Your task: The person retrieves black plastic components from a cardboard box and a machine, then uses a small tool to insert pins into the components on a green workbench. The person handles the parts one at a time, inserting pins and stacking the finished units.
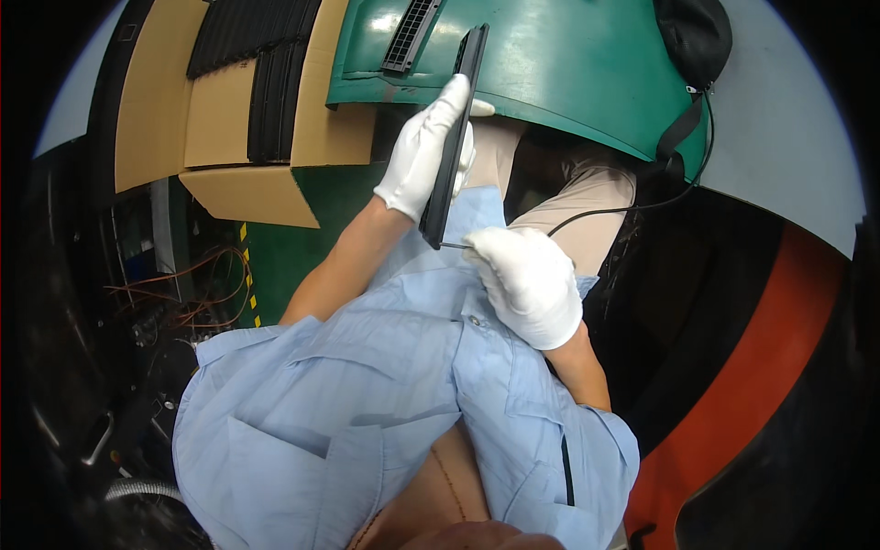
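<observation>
My left hand [423, 151], in a white glove, is closed around a long narrow black plastic part [450, 174] held tilted over my lap. Its lower end points toward my body. My right hand [530, 284], also gloved in white, is closed on a tool with a thin metal shaft [455, 245]; the fingers hide its handle. The shaft's tip meets the lower end of the black part, or lies very close to it. A black cable [632, 207] runs to the back of my right hand. Another black slatted part [411, 35] lies on the green mat [550, 69].
Open cardboard boxes [220, 115] stand at the far left, with stacked black parts [275, 96] inside. A black bag [694, 41] rests on the table's right side, the cable beside its strap. Brown wires [220, 275] hang at the left. An orange-red band [742, 367] curves at the right.
</observation>
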`<state>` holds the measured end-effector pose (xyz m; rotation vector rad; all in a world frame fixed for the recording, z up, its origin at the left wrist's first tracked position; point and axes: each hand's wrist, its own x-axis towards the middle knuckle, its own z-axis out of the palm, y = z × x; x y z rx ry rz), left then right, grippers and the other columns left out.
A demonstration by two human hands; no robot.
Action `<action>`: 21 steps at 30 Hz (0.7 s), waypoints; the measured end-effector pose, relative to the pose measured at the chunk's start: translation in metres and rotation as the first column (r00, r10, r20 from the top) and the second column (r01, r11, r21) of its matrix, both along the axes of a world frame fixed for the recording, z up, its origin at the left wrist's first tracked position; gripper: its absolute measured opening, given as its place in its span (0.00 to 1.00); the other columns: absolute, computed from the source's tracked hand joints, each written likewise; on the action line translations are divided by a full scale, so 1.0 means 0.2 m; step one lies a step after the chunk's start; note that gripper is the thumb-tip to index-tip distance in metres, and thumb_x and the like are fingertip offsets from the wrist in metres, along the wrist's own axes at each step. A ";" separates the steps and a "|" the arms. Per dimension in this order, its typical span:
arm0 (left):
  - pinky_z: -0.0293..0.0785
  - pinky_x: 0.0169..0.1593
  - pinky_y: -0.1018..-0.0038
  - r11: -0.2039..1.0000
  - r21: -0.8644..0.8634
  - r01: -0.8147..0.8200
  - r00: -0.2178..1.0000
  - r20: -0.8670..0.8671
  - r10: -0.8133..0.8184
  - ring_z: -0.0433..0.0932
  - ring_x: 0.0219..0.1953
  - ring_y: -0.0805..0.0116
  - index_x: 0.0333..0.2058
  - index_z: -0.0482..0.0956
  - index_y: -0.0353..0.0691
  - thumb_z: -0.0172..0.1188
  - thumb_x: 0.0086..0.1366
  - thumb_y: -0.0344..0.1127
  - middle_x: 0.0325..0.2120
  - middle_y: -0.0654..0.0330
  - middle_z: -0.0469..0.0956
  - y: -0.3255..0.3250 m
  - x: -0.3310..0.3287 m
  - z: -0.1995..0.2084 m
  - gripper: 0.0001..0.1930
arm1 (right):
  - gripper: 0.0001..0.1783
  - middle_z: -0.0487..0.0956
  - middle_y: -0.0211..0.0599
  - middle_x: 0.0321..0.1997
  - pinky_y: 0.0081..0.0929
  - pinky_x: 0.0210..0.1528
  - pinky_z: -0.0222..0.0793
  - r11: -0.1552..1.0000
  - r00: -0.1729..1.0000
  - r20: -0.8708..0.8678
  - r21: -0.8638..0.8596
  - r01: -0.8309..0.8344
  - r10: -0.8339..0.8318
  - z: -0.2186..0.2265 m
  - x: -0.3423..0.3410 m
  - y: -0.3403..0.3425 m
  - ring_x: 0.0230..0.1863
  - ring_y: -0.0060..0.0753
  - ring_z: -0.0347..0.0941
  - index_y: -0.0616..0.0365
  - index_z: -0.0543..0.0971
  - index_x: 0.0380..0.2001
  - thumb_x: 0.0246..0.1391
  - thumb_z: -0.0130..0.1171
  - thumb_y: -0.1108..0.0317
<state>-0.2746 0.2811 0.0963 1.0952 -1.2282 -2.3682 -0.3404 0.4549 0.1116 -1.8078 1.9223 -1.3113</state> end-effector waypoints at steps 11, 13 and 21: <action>0.58 0.18 0.81 0.985 0.156 0.079 0.987 0.125 -0.099 0.61 0.13 0.79 0.27 0.69 0.43 0.35 0.76 0.60 0.12 0.68 0.63 0.23 0.19 -0.01 0.29 | 0.15 0.72 0.30 0.26 0.29 0.26 0.67 0.999 0.993 -0.112 0.013 0.050 -0.048 -0.05 -0.03 0.02 0.23 0.32 0.70 0.54 0.78 0.36 0.41 0.61 0.77; 0.59 0.19 0.80 0.981 0.124 0.148 0.965 0.201 -0.171 0.62 0.14 0.79 0.26 0.70 0.43 0.34 0.77 0.60 0.12 0.67 0.65 0.27 0.21 0.06 0.29 | 0.15 0.72 0.31 0.25 0.30 0.26 0.67 0.995 0.984 -0.155 0.020 0.093 -0.089 -0.03 -0.05 0.01 0.23 0.33 0.69 0.54 0.79 0.37 0.41 0.61 0.77; 0.57 0.19 0.76 0.967 0.102 0.235 0.951 0.183 -0.251 0.61 0.12 0.74 0.23 0.66 0.44 0.33 0.76 0.62 0.11 0.66 0.61 0.33 0.23 0.16 0.30 | 0.21 0.82 0.38 0.34 0.31 0.35 0.76 0.976 0.966 -0.158 0.041 0.213 -0.204 0.03 -0.22 0.00 0.31 0.39 0.79 0.60 0.82 0.41 0.39 0.62 0.85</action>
